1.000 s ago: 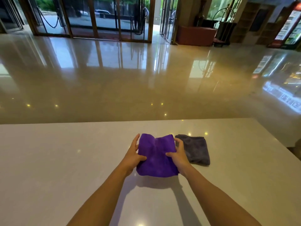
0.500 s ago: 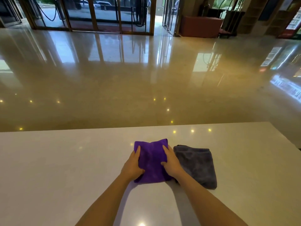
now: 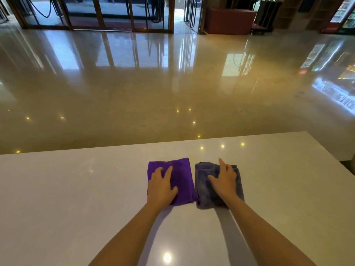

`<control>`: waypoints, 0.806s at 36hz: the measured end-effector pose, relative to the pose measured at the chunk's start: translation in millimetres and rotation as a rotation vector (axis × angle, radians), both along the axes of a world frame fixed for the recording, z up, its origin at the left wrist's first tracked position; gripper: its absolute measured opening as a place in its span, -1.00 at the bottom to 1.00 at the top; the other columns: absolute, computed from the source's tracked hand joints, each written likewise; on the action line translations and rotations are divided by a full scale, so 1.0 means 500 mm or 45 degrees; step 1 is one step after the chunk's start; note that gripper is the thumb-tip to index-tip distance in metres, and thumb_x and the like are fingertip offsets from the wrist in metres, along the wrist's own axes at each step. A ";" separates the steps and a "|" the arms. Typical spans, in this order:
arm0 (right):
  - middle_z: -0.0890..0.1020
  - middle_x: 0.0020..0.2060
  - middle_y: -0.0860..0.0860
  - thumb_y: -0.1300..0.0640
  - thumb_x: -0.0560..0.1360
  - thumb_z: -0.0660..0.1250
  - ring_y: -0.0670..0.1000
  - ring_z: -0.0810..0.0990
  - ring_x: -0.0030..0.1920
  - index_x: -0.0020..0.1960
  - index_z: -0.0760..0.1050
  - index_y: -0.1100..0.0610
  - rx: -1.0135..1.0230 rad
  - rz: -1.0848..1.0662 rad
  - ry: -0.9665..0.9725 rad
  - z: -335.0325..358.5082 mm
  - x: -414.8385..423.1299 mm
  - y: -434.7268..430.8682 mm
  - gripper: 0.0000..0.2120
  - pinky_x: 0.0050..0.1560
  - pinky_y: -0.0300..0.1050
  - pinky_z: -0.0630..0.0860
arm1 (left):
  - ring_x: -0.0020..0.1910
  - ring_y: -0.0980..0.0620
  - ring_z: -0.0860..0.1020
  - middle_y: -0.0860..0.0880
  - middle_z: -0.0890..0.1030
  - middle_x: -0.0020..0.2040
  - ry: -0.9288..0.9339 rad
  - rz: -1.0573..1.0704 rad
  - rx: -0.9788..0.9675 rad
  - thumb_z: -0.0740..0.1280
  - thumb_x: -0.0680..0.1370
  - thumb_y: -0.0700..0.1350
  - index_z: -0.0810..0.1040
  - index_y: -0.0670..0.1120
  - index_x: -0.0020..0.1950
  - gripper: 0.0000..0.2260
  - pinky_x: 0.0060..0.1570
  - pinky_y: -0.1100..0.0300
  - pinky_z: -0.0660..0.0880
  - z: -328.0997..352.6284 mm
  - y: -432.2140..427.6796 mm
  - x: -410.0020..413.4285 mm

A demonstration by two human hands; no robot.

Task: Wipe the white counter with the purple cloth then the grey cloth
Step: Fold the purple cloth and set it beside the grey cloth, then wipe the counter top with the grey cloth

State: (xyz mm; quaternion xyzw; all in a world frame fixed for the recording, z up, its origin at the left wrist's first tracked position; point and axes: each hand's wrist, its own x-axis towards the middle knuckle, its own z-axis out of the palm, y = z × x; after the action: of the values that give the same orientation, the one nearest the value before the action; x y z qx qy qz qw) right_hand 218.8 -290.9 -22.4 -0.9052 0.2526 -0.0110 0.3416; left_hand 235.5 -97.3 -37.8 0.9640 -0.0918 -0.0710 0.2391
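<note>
While the left hand lies flat, palm down, on the purple cloth, the right hand lies flat in the same way on the grey cloth. Neither hand is closed around its cloth: the fingers of both are spread and stretched forward, pressing on top rather than gripping. The left hand covers the near left part of the purple cloth, whose far edge and right side show bare beyond the fingers. The right hand sits over the middle and right of the grey cloth, its longest finger reaching just past the far edge. Both cloths are folded into rough rectangles and lie side by side on the counter, the purple one on the left, the grey one on the right, their inner edges touching or nearly so near the bottom. The two bare forearms run back toward the camera over the glossy white top. Beyond the counter's far edge spreads a shiny beige floor, with glass doors at the back.
</note>
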 end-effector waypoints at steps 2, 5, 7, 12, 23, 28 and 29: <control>0.18 0.46 0.21 0.08 0.49 0.32 0.25 0.18 0.43 0.49 0.03 0.09 -0.031 -0.099 0.066 -0.006 -0.020 -0.030 -0.31 0.38 0.14 0.27 | 0.36 -0.11 0.30 -0.13 0.26 0.45 -0.022 -0.103 0.026 0.27 0.51 0.03 0.17 -0.03 0.45 -0.45 0.29 0.03 0.37 -0.002 -0.026 -0.011; 0.27 0.40 0.23 0.01 0.44 0.37 0.28 0.26 0.36 0.47 0.05 0.11 0.045 -0.262 0.170 -0.014 -0.045 -0.063 -0.26 0.31 0.17 0.32 | 0.39 -0.10 0.26 -0.10 0.24 0.46 -0.022 -0.236 0.084 0.23 0.53 0.07 0.19 -0.03 0.44 -0.47 0.32 0.02 0.30 -0.005 -0.065 -0.027; 0.32 0.36 0.24 -0.03 0.41 0.39 0.28 0.31 0.33 0.44 0.10 0.17 0.139 -0.370 0.247 -0.016 -0.055 -0.079 -0.25 0.28 0.18 0.35 | 0.41 -0.08 0.22 -0.08 0.23 0.46 0.001 -0.308 0.095 0.21 0.53 0.10 0.20 -0.02 0.44 -0.49 0.36 0.01 0.24 -0.008 -0.088 -0.035; 0.47 0.24 0.27 0.05 0.40 0.39 0.29 0.44 0.22 0.30 0.26 0.29 0.257 -0.412 0.315 -0.022 -0.057 -0.099 -0.40 0.16 0.10 0.46 | 0.46 -0.08 0.15 -0.05 0.21 0.49 0.076 -0.405 0.172 0.13 0.56 0.11 0.17 -0.04 0.45 -0.50 0.40 -0.05 0.15 -0.012 -0.116 -0.043; 0.52 0.08 0.23 0.22 0.53 0.22 0.24 0.52 0.09 0.21 0.34 0.28 0.357 -0.143 -0.001 0.020 -0.067 -0.064 -0.72 -0.03 -0.09 0.40 | 0.50 -0.09 0.13 -0.06 0.17 0.52 0.223 -0.322 0.122 0.11 0.58 0.09 0.24 -0.05 0.43 -0.55 0.45 -0.06 0.13 -0.006 -0.101 -0.056; 0.55 0.03 0.25 0.31 0.54 0.17 0.26 0.54 0.09 0.21 0.34 0.23 0.430 -0.090 -0.091 0.072 -0.083 -0.038 -0.75 0.01 0.02 0.44 | 0.43 -0.10 0.27 -0.11 0.30 0.47 0.229 -0.222 -0.010 0.11 0.59 0.07 0.31 -0.10 0.39 -0.58 0.41 0.01 0.24 0.025 -0.093 -0.075; 0.55 0.07 0.27 0.32 0.54 0.17 0.27 0.53 0.10 0.22 0.33 0.24 0.453 -0.074 -0.110 0.086 -0.088 -0.031 -0.74 0.04 0.06 0.45 | 0.41 -0.10 0.30 -0.12 0.33 0.45 0.250 -0.193 -0.051 0.11 0.60 0.06 0.33 -0.12 0.38 -0.59 0.40 0.02 0.27 0.033 -0.089 -0.078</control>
State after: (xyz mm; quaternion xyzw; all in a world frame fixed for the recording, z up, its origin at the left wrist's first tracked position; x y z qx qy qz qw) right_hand 174.8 -306.3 20.4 -0.8215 0.2618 -0.0150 0.5063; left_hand 196.4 -142.0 -21.4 0.9378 -0.1421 -0.1812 0.2600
